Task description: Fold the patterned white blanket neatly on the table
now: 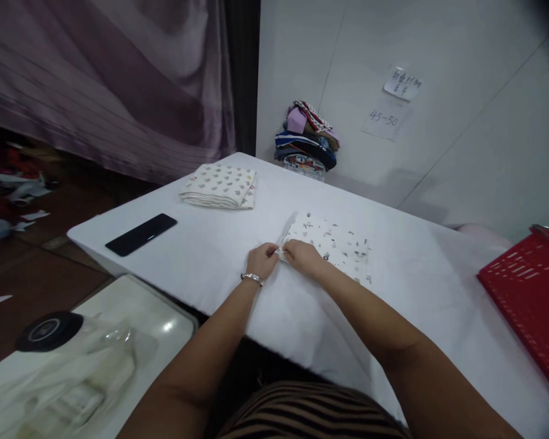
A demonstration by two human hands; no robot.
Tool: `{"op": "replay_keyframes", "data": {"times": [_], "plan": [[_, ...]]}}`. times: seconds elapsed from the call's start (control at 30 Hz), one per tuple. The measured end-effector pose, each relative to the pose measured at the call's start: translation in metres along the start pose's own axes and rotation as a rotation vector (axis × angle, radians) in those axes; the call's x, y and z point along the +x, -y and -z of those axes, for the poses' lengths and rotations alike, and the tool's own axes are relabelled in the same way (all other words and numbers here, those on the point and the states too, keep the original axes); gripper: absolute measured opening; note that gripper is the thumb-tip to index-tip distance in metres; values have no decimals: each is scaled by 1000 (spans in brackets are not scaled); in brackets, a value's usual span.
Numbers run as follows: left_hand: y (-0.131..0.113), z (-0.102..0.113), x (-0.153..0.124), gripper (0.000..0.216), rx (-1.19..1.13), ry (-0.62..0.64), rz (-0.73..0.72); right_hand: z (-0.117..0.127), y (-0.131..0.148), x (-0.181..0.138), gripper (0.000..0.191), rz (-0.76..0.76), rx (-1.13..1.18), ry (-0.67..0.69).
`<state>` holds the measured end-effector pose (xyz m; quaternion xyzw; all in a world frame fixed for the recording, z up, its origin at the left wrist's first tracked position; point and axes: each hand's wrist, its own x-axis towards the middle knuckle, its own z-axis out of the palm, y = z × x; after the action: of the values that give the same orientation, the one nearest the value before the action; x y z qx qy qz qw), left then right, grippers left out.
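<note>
A white cloth with small dark prints (336, 241) lies folded on the white-covered table (210, 256). At its near left corner my left hand (261, 260) pinches the edge; a bracelet circles that wrist. Right beside it, my right hand (303, 256) is closed on the same corner, its forearm crossing over the near edge of the cloth. The fingertips of both hands almost meet, and the bit of fabric between them is partly hidden. Farther back to the left, a folded cream cloth with a grey leaf-like pattern (222, 185) rests in a thick flat stack.
A black phone (141, 235) lies near the table's left end. On the right stands a red plastic basket (526, 299). A pile of folded clothes (307, 140) sits against the wall. At lower left, a white surface (165, 314) holds a black round object (50, 331) and clear plastic.
</note>
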<state>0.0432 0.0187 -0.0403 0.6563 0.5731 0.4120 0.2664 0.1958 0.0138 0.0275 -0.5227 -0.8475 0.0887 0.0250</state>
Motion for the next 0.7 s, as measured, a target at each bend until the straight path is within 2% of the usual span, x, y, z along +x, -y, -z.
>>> {"op": "replay_keyframes", "data": {"times": [0.4, 0.7], "plan": [[1, -1, 0, 14, -40, -8, 7, -10, 1, 0, 23, -45, -35, -42], [4, -2, 0, 25, -10, -40, 20, -13, -2, 1, 19, -77, 53, -88]]}}
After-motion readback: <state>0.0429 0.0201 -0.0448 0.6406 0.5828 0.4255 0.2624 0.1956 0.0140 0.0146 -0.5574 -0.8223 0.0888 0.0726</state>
